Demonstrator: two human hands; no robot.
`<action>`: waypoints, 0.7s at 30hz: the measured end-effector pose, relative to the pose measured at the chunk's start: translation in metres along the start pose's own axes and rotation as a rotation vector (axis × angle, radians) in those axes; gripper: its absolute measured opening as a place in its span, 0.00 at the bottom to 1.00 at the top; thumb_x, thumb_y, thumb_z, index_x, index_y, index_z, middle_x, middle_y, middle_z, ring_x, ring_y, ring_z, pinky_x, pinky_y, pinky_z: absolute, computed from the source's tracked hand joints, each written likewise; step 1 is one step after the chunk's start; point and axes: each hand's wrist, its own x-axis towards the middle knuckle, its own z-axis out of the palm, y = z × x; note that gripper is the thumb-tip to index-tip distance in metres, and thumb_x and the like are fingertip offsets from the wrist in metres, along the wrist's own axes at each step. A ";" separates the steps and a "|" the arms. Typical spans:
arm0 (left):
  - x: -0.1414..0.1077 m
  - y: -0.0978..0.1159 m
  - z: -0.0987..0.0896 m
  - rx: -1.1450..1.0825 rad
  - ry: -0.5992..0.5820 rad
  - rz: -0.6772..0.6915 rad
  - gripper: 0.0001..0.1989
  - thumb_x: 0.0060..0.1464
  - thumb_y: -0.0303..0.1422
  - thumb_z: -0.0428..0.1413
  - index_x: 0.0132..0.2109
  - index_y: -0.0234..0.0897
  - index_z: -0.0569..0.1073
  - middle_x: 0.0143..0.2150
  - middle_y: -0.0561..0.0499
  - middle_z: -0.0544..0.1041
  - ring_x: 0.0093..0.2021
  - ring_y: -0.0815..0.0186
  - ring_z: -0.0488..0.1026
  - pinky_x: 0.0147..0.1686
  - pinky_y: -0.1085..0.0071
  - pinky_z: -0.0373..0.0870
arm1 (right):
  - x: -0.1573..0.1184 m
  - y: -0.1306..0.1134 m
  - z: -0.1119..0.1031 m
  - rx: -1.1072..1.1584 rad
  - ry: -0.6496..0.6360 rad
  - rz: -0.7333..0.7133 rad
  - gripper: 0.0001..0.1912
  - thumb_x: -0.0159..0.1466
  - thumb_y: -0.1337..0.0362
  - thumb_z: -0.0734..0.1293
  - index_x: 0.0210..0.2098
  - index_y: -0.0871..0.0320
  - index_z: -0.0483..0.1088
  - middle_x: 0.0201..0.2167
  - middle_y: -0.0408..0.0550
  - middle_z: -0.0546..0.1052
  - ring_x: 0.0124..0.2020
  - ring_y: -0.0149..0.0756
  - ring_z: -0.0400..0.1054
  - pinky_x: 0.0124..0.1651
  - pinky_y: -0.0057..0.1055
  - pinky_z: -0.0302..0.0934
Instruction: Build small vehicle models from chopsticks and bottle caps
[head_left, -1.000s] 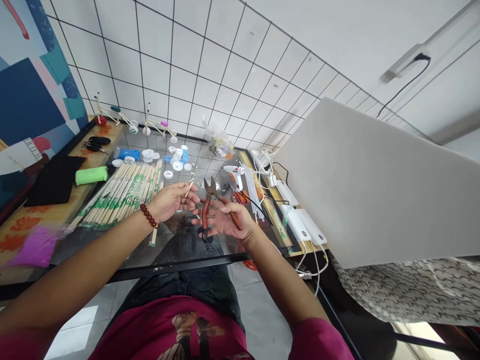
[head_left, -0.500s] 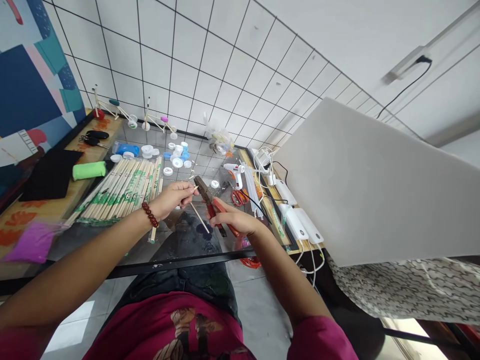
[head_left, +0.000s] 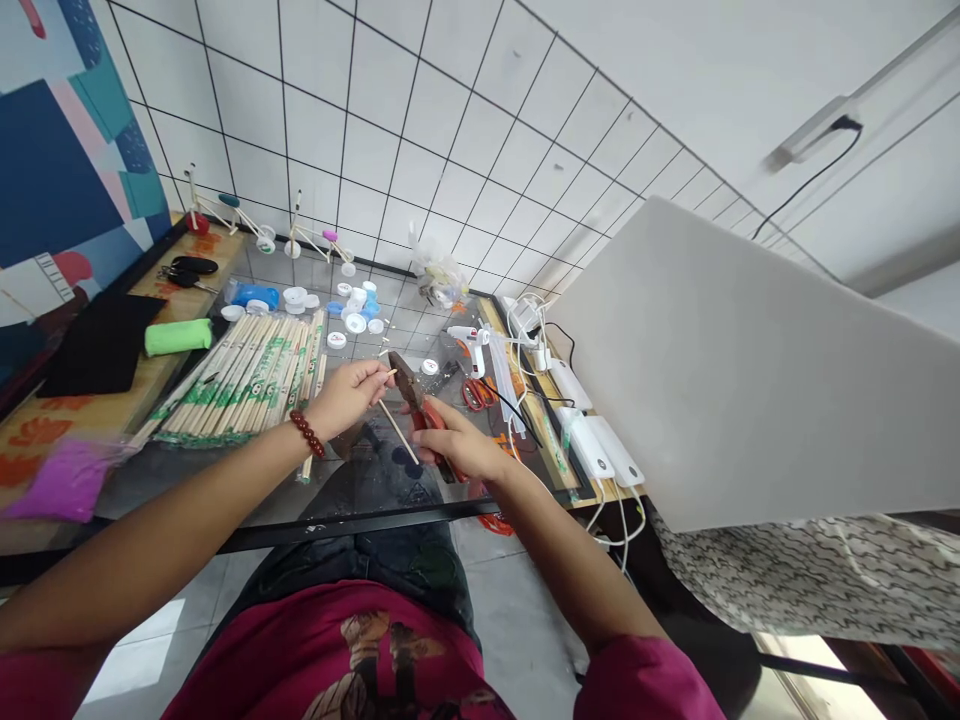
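Note:
Between thumb and fingers, my left hand [head_left: 349,396] pinches a short piece of wooden chopstick [head_left: 391,373], its tip beside the jaws of the pliers. My right hand [head_left: 454,438] is wrapped round the red handles of the rusty pliers [head_left: 409,384], whose jaws point up and away from me. Below the hands, a longer wooden stick [head_left: 398,432] lies on the dark glass tabletop. Left of my left hand is a row of wrapped chopsticks [head_left: 244,375]. White and blue bottle caps [head_left: 355,322] lie farther back.
A white glue gun [head_left: 471,342] and red-handled scissors [head_left: 477,394] lie to the right, near white power strips [head_left: 589,446] and cables. Green clay [head_left: 178,337] and a purple bag [head_left: 61,484] are at the left. Small stick models [head_left: 298,232] stand by the tiled wall.
The pliers' handles have closed together in my right hand, and the jaws have turned slightly. My left hand has shifted a little right and still holds the chopstick piece.

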 end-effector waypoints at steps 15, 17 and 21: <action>0.005 0.000 -0.003 -0.579 0.103 -0.207 0.18 0.36 0.38 0.73 0.33 0.31 0.80 0.37 0.45 0.80 0.34 0.68 0.73 0.38 0.69 0.71 | 0.010 0.032 -0.043 -1.082 0.467 0.040 0.28 0.61 0.55 0.73 0.56 0.59 0.67 0.47 0.55 0.75 0.50 0.46 0.70 0.51 0.37 0.61; 0.006 -0.001 -0.003 -0.572 0.103 -0.214 0.18 0.34 0.37 0.74 0.32 0.31 0.81 0.33 0.47 0.78 0.31 0.70 0.71 0.34 0.70 0.69 | 0.010 0.043 -0.048 -1.155 0.483 0.065 0.32 0.60 0.52 0.74 0.59 0.59 0.66 0.50 0.57 0.74 0.52 0.48 0.70 0.52 0.36 0.61; 0.004 -0.001 0.000 -0.495 0.120 -0.200 0.19 0.31 0.38 0.75 0.32 0.33 0.82 0.30 0.49 0.78 0.28 0.70 0.70 0.32 0.70 0.67 | 0.009 0.058 -0.051 -1.230 0.485 0.068 0.35 0.61 0.47 0.73 0.61 0.59 0.65 0.50 0.59 0.74 0.50 0.48 0.72 0.51 0.36 0.63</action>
